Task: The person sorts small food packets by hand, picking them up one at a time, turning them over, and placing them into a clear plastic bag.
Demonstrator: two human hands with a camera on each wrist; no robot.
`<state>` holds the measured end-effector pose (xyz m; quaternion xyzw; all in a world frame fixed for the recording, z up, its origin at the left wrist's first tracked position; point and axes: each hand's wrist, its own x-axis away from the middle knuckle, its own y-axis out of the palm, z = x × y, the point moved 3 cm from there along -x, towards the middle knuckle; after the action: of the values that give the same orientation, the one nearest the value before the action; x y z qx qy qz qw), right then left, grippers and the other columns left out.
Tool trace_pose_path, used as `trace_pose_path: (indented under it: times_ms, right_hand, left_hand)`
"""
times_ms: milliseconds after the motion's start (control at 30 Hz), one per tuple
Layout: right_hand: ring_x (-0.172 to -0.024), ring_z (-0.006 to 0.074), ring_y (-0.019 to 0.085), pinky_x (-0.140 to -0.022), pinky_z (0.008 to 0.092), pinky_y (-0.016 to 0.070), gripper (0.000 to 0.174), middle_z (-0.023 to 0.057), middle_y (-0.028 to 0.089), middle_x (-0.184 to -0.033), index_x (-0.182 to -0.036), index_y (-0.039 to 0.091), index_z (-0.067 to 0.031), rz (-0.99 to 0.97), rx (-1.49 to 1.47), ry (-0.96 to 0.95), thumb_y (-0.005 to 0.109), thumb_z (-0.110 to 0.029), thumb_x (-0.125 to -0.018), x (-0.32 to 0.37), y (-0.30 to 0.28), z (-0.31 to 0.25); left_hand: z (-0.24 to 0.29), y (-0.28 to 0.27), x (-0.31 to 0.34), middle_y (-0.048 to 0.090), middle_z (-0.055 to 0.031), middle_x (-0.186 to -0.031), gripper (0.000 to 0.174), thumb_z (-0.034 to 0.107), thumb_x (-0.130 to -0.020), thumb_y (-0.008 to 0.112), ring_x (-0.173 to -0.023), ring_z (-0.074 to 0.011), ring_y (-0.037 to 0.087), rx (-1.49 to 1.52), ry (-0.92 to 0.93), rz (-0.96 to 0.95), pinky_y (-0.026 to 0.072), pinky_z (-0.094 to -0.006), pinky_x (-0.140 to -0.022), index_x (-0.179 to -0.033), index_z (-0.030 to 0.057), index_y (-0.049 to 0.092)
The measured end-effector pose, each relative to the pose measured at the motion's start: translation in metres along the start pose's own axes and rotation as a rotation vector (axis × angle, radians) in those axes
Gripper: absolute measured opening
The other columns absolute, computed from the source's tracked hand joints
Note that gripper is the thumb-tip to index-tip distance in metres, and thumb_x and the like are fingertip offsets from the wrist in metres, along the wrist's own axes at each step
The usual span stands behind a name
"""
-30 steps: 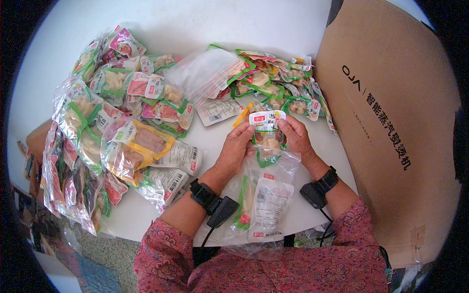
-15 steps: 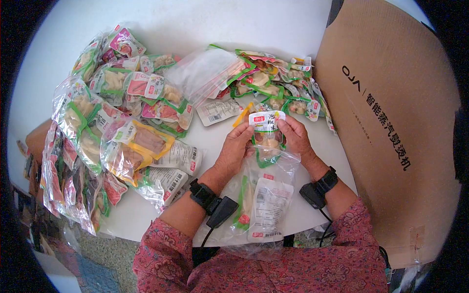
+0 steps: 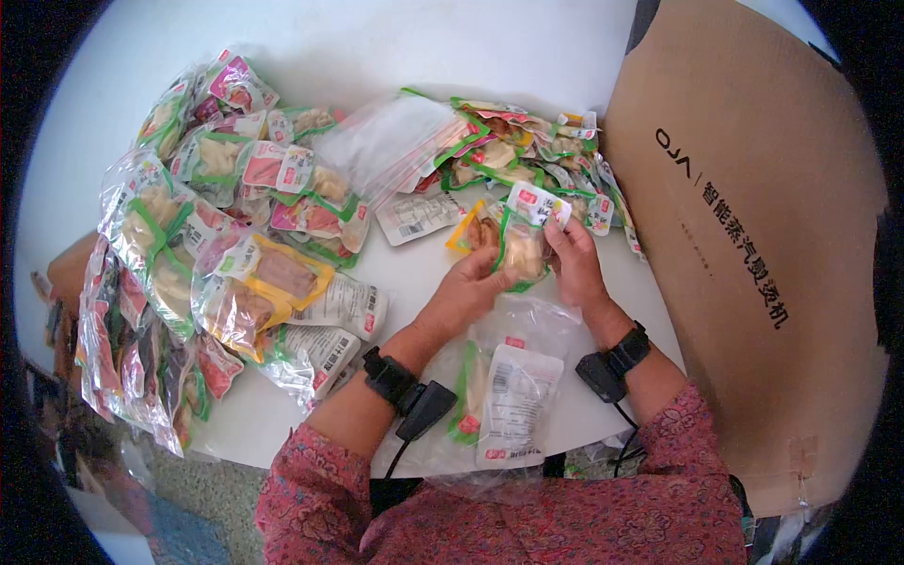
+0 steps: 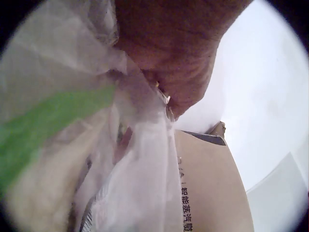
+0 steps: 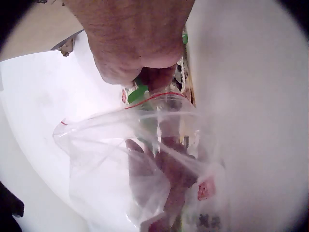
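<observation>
at the far left you have a large heap of bagged pouches (image 3: pixel 155 217), many green-edged, on the white table (image 3: pixel 508 47). along the heap's right side lie yellow-edged pouches (image 3: pixel 287 268) in clear plastic, with white-backed pouches (image 3: pixel 348 306) just beside them. farther back, a flat clear bag (image 3: pixel 386 141) lies next to a second pile (image 3: pixel 527 141). your left hand (image 3: pixel 476 287) pinches the lower left edge of a green-edged pouch (image 3: pixel 524 247), thumb on its front; a single yellow pouch (image 3: pixel 478 226) shows just beyond that hand. the held pouch is tilted, its white top leaning right, above a clear zip bag (image 3: pixel 544 315) near your body with two pouches in it; whether its bottom end is inside the bag, you cannot tell. your right hand (image 3: pixel 576 268) grasps the same pouch at its upper right, thumb on the front. at the far right a brown carton (image 3: pixel 744 235) stands beside the pile.
</observation>
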<state>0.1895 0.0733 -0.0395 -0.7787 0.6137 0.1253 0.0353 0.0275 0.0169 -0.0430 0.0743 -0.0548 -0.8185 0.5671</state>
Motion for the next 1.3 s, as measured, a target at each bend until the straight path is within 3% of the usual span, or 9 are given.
trace_pose_path:
  times_ms: [167, 367, 433, 567, 667, 733, 933, 1133, 1300]
  right_hand:
    - [-0.072, 0.0087, 0.052, -0.062, 0.0217, 0.0427, 0.022, -0.0011, 0.056, -0.08, -0.1, 0.05, -0.0072, 0.055, -0.19, 0.04, 0.051, -0.024, -0.086, 0.001, 0.008, -0.006]
    - [-0.067, 0.0132, 0.056, -0.056, 0.0244, 0.0463, 0.037, 0.0074, 0.056, -0.09, -0.114, 0.041, -0.0053, -0.012, 0.075, 0.157, 0.052, -0.025, -0.085, -0.002, -0.002, 0.007]
    - [-0.064, 0.0157, 0.058, -0.055, 0.0251, 0.0472, 0.047, 0.0112, 0.055, -0.095, -0.122, 0.034, -0.0053, 0.011, -0.006, 0.197, 0.053, -0.027, -0.085, 0.0, 0.001, 0.005]
    - [-0.073, 0.0176, 0.059, -0.06, 0.0263, 0.0482, 0.058, 0.0132, 0.054, -0.1, -0.127, 0.028, -0.0059, -0.01, -0.095, 0.178, 0.055, -0.031, -0.083, 0.004, 0.01, -0.004]
    - [-0.081, 0.0179, 0.058, -0.065, 0.0268, 0.0479, 0.064, 0.0139, 0.053, -0.105, -0.131, 0.022, -0.0052, -0.142, -0.211, 0.184, 0.053, -0.034, -0.084, 0.006, 0.019, -0.008]
    - [-0.086, 0.0158, 0.056, -0.071, 0.0258, 0.0466, 0.054, 0.0113, 0.054, -0.104, -0.127, 0.03, -0.0021, -0.22, -0.317, 0.17, 0.049, -0.033, -0.086, 0.008, 0.025, -0.009]
    - [-0.084, 0.0112, 0.054, -0.074, 0.0225, 0.0444, 0.031, 0.0053, 0.057, -0.095, -0.105, 0.052, -0.0004, -0.1, -0.047, 0.146, 0.047, -0.025, -0.088, 0.001, 0.007, 0.009]
    - [-0.078, 0.0085, 0.053, -0.068, 0.022, 0.0436, 0.025, 0.0047, 0.058, -0.088, -0.098, 0.057, 0.0001, 0.034, -0.076, 0.037, 0.048, -0.019, -0.085, -0.003, 0.005, 0.004]
    - [-0.069, 0.0081, 0.052, -0.061, 0.0223, 0.043, 0.018, 0.0033, 0.057, -0.076, -0.086, 0.058, -0.0001, 0.103, 0.138, 0.008, 0.05, -0.015, -0.082, 0.0, 0.0, -0.006]
  left_hand:
    - [-0.007, 0.002, 0.002, 0.056, 0.0011, -0.079, 0.036, 0.017, -0.085, 0.052, -0.062, -0.003, 0.047, 0.022, -0.07, -0.004, 0.0359, -0.0174, -0.049, -0.119, 0.0101, 0.045]
    - [-0.015, -0.007, -0.004, 0.055, -0.0028, -0.089, 0.041, 0.011, -0.087, 0.048, -0.07, -0.0082, 0.052, -0.088, 0.085, 0.23, 0.0439, -0.0219, -0.062, -0.126, 0.0071, 0.037]
    - [-0.019, -0.011, -0.007, 0.056, -0.0027, -0.087, 0.046, 0.007, -0.083, 0.052, -0.067, -0.0092, 0.051, -0.268, 0.347, 0.311, 0.0437, -0.0212, -0.06, -0.126, 0.0094, 0.036]
    - [-0.007, -0.011, -0.002, 0.056, -0.0065, -0.093, 0.045, 0.006, -0.082, 0.054, -0.074, -0.0095, 0.051, -0.44, 0.373, 0.401, 0.0439, -0.0217, -0.066, -0.124, 0.0094, 0.039]
    - [0.004, -0.004, 0.003, 0.056, -0.008, -0.099, 0.044, 0.008, -0.08, 0.056, -0.077, -0.011, 0.052, -0.558, 0.199, 0.3, 0.044, -0.0232, -0.068, -0.121, 0.0092, 0.042]
    - [0.008, 0.002, 0.006, 0.057, -0.0074, -0.1, 0.045, 0.008, -0.078, 0.058, -0.073, -0.014, 0.054, -0.87, 0.306, 0.225, 0.0449, -0.025, -0.066, -0.12, 0.0087, 0.042]
    - [0.007, 0.005, 0.006, 0.057, -0.0116, -0.086, 0.031, 0.018, -0.079, 0.057, -0.071, -0.0207, 0.056, -0.703, 0.406, 0.226, 0.0457, -0.0314, -0.063, -0.108, 0.0092, 0.049]
    - [-0.01, -0.009, -0.002, 0.055, -0.0073, -0.07, 0.019, 0.019, -0.083, 0.055, -0.065, -0.0133, 0.052, -0.265, 0.184, 0.233, 0.0436, -0.0264, -0.062, -0.091, 0.002, 0.051]
    - [0.002, -0.003, 0.005, 0.052, -0.0034, -0.07, 0.015, 0.015, -0.081, 0.056, -0.066, -0.0115, 0.05, -0.391, 0.261, 0.146, 0.0429, -0.0258, -0.062, -0.087, 0.0012, 0.053]
